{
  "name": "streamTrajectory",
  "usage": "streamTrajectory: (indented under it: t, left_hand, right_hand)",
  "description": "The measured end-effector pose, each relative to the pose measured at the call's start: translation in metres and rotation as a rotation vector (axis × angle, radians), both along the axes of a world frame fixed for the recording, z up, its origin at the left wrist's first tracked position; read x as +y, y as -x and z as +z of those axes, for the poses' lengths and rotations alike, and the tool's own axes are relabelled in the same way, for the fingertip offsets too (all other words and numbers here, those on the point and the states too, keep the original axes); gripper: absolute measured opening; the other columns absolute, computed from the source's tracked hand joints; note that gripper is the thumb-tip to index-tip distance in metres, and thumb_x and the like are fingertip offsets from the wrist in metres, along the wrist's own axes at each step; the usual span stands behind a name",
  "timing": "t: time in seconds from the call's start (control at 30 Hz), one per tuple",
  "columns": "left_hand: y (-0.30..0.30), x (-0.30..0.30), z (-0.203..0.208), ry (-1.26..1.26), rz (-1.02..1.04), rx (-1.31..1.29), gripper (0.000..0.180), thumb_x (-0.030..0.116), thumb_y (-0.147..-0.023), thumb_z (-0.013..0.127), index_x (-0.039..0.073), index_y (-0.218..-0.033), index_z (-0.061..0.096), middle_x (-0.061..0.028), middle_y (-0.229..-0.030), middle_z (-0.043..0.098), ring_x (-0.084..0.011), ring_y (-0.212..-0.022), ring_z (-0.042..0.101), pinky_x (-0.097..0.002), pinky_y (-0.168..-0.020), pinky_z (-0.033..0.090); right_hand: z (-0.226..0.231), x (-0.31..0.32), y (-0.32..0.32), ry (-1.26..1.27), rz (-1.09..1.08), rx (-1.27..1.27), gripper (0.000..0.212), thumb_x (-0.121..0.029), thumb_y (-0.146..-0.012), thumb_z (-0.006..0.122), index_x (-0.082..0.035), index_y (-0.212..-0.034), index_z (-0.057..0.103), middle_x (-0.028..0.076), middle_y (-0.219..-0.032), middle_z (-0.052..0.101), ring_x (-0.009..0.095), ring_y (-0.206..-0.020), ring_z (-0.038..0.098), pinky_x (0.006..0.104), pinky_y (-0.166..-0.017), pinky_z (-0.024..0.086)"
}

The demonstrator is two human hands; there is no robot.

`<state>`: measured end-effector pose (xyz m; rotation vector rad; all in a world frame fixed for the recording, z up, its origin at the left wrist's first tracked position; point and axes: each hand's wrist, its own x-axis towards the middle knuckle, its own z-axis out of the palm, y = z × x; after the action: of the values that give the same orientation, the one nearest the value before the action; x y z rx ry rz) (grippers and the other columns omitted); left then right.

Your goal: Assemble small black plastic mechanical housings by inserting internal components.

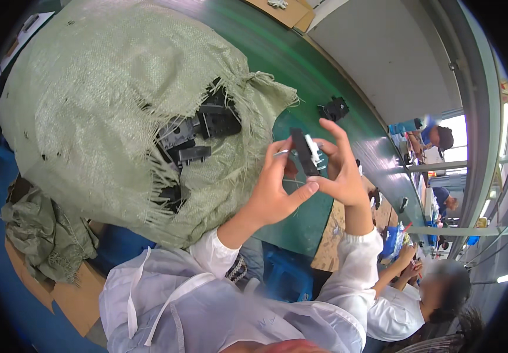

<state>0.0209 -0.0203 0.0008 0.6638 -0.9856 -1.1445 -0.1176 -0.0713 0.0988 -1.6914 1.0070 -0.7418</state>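
Observation:
Between my two hands is a small black plastic part (304, 154) with a white insert and several thin metal pins along its right side. It is held upright above the green tabletop. My left hand (274, 191) grips it from the left, fingers bent behind it and thumb stretched across below. On the other side my right hand (345, 176) pinches it, thumb at its lower end and one finger raised. A thin metal piece (281, 152) sticks out near my left fingertips. Left of my hands lies a big woven sack (112, 106), torn, with black plastic parts (218, 120) showing through the hole.
Another black part (333, 109) lies on the green table (301, 70). A second crumpled sack (51, 229) rests on cardboard (77, 300) at the lower left. A blue stool (289, 276) stands below the table. At right, a co-worker in white (398, 312) sits close by; others work farther off.

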Motion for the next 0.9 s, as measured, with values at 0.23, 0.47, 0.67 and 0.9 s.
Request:
streamTrajectory:
  t: [0.23,0.47,0.67,0.9]
  left_hand:
    - [-0.025,0.011,0.016,0.136,0.039,-0.017,0.066,0.025,-0.081,0.073,-0.004,-0.134,0.048,-0.0166,-0.13,0.046,-0.0262,-0.111,0.05,-0.0346,-0.093,0.044]
    - [-0.05,0.046,0.05,0.349,0.213,0.011,0.068,0.023,-0.075,0.074,-0.006,-0.132,0.05,-0.0163,-0.127,0.048,-0.0256,-0.104,0.052,-0.0337,-0.086,0.046]
    - [-0.038,0.069,0.055,0.41,-0.111,0.019,0.077,0.033,-0.076,0.075,-0.005,-0.135,0.046,-0.0179,-0.132,0.05,-0.0304,-0.117,0.05,-0.0389,-0.102,0.04]
    - [-0.05,0.077,0.055,0.168,-0.095,0.169,0.068,0.018,-0.07,0.068,-0.007,-0.131,0.05,-0.0173,-0.122,0.056,-0.026,-0.104,0.055,-0.0353,-0.094,0.046]
  right_hand:
    - [0.005,0.022,-0.013,0.07,0.123,-0.142,0.094,-0.004,-0.064,0.078,-0.006,-0.148,0.035,0.02,-0.126,0.06,0.027,-0.116,0.057,0.0345,-0.101,0.042]
    - [-0.026,0.015,-0.069,-0.065,-0.012,-0.409,0.073,-0.014,-0.071,0.079,-0.004,-0.137,0.051,0.015,-0.128,0.06,0.022,-0.105,0.059,0.0328,-0.09,0.048]
    - [-0.073,0.009,-0.139,0.407,0.18,0.325,0.037,0.0,-0.079,0.069,-0.007,-0.116,0.065,0.004,-0.102,0.064,0.015,-0.082,0.058,0.0271,-0.07,0.048]
    - [-0.036,0.02,-0.053,0.56,-0.054,0.068,0.039,0.011,-0.072,0.059,-0.005,-0.106,0.067,0.005,-0.109,0.067,0.019,-0.078,0.059,0.0269,-0.073,0.048]
